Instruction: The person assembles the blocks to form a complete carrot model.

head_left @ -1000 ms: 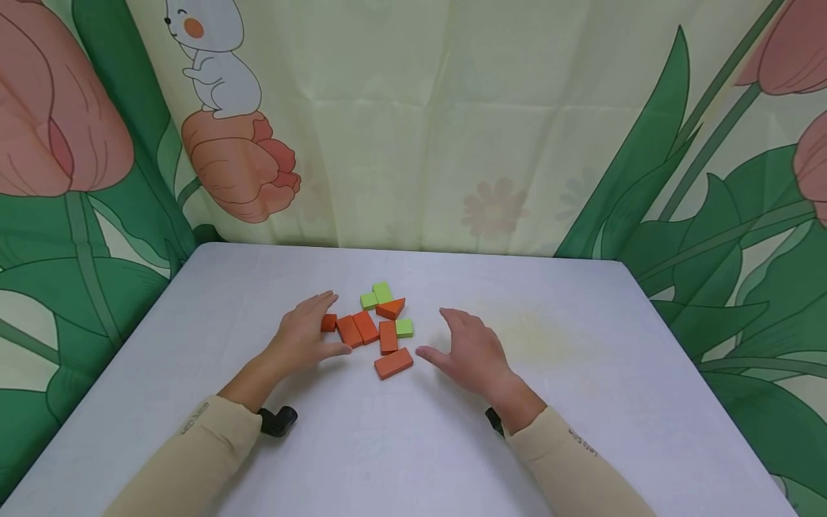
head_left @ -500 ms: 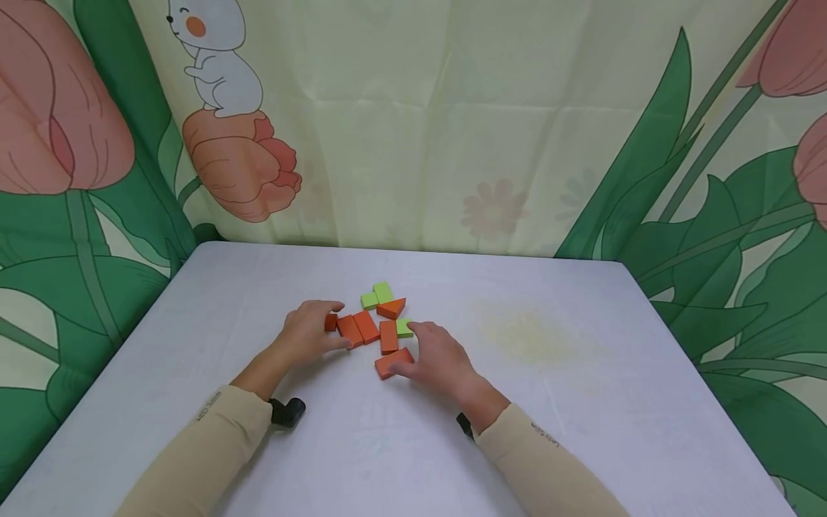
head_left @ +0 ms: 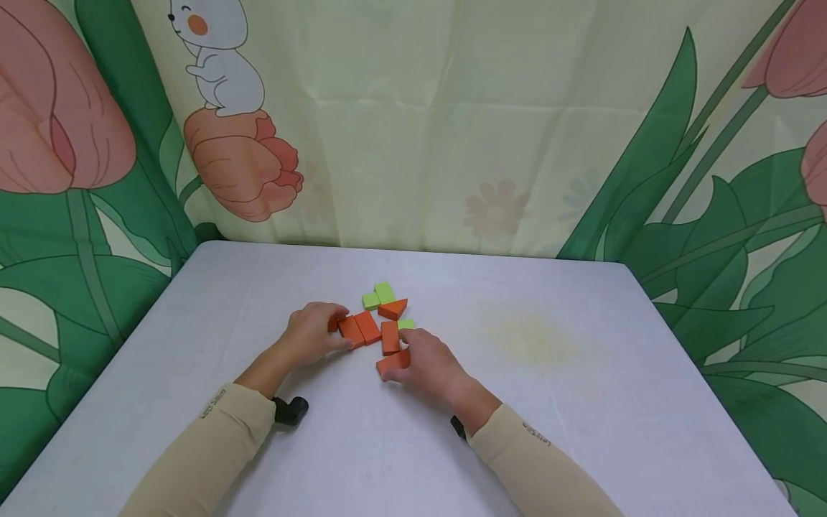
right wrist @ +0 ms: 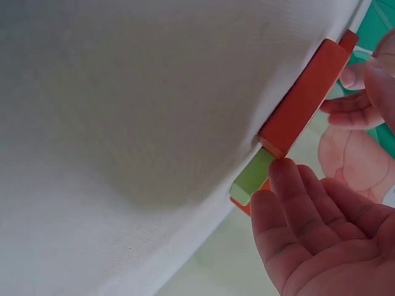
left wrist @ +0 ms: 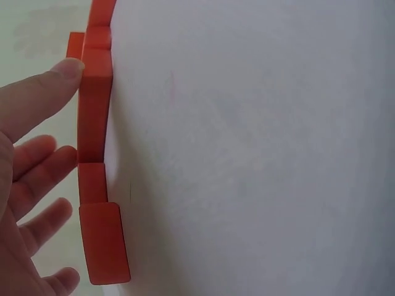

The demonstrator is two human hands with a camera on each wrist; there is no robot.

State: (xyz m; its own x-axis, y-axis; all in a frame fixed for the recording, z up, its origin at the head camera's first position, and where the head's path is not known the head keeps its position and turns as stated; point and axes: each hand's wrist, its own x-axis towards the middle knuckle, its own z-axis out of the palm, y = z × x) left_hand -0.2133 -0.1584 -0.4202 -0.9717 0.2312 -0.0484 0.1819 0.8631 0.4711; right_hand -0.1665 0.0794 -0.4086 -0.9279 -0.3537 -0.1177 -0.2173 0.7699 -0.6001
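Orange and light green blocks lie in a loose cluster on the table. My left hand is at the cluster's left side. Its thumb touches an orange block in the left wrist view, while the other fingers spread loosely. In the head view its fingertips partly cover the leftmost orange block. From the right, my right hand reaches in with thumb over the nearest orange block. Its fairly straight fingers meet a green block and the end of a long orange block.
Behind the hands lie an orange triangular block and two green blocks. A white cloth covers the table. A curtain printed with tulips hangs along its back edge. A black wrist camera shows by the left sleeve.
My right hand has moved left to the cluster's right side. My left hand's fingers have bent down and come in closer to the leftmost block. The blocks have hardly shifted.
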